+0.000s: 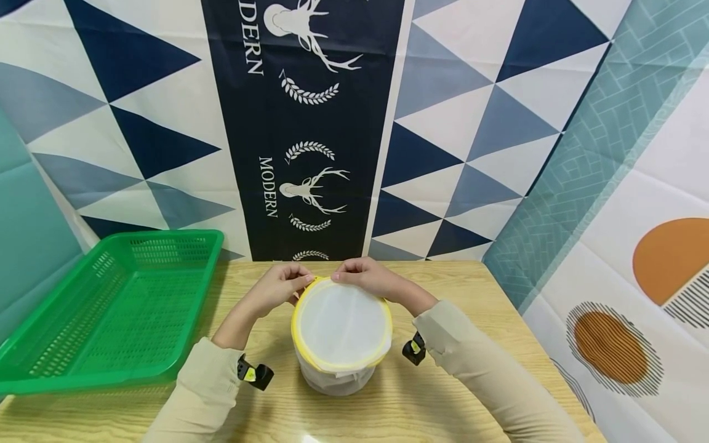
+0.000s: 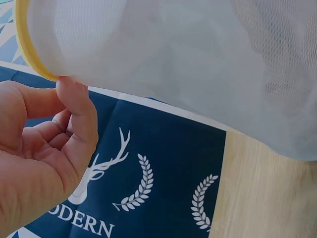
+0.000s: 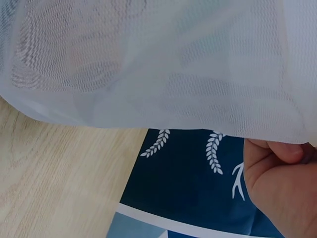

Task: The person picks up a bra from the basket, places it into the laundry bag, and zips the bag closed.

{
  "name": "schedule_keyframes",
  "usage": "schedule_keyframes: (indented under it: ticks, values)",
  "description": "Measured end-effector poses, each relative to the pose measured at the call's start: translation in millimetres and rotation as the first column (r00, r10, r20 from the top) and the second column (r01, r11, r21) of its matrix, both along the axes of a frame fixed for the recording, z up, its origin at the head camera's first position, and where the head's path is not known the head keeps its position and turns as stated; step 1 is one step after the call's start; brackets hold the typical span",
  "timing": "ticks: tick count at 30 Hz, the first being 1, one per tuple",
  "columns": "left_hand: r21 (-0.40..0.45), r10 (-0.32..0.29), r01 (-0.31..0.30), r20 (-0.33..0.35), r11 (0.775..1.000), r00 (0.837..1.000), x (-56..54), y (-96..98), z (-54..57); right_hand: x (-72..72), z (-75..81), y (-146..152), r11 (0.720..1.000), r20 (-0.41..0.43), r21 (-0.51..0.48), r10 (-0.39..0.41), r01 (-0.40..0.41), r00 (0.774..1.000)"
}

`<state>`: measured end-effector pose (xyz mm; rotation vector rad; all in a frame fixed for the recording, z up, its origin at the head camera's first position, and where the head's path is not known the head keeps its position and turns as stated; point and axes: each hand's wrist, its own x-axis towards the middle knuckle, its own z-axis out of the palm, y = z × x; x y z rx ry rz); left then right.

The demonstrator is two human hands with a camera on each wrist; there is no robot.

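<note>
A round white mesh laundry bag [image 1: 343, 326] with yellow trim [image 1: 296, 332] stands on the wooden table, its circular top tilted toward me. At the far left of that top, my left hand [image 1: 279, 288] pinches the yellow edge between thumb and finger; the left wrist view shows this hand [image 2: 54, 134] at the trim. Just beside it, my right hand [image 1: 372, 278] grips the far edge, thumb on top. In the right wrist view the white mesh [image 3: 148, 64] covers part of the right hand [image 3: 282, 183], hiding its fingertips.
To the left lies a green perforated plastic basket [image 1: 119, 320]. Behind the wooden table [image 1: 454, 394] hangs a patterned wall cloth [image 1: 310, 123] with triangles and deer heads. Another printed cloth [image 1: 609, 307] closes off the right side.
</note>
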<state>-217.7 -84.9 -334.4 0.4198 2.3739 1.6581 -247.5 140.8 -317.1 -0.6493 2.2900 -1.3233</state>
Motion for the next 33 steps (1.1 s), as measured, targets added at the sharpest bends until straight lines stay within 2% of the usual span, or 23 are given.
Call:
schedule_keyframes:
  ticks: [8, 18, 26, 33]
  values:
    - [0.017, 0.02, -0.021, 0.028, 1.0, 0.999, -2.5, 2.3, 0.1, 3.2, 1.0, -1.7, 0.999, -0.008, -0.007, -0.038, 0.038, 0.999]
    - [0.016, 0.07, -0.071, 0.056, 0.997, 0.996, -5.4, 5.7, 5.8, 4.0, 3.2, -3.4, 0.994, 0.035, -0.019, -0.106, 0.107, 0.994]
    - [0.0, 0.095, -0.095, 0.037, 0.995, 0.995, -8.7, 7.9, 9.0, 5.2, 5.9, -5.5, 0.985, 0.091, -0.03, -0.167, 0.171, 0.982]
    - [-0.019, 0.114, -0.113, 0.026, 0.993, 0.993, -11.8, 8.6, 10.6, 10.0, 8.1, -8.0, 0.976, 0.078, -0.032, -0.211, 0.214, 0.974]
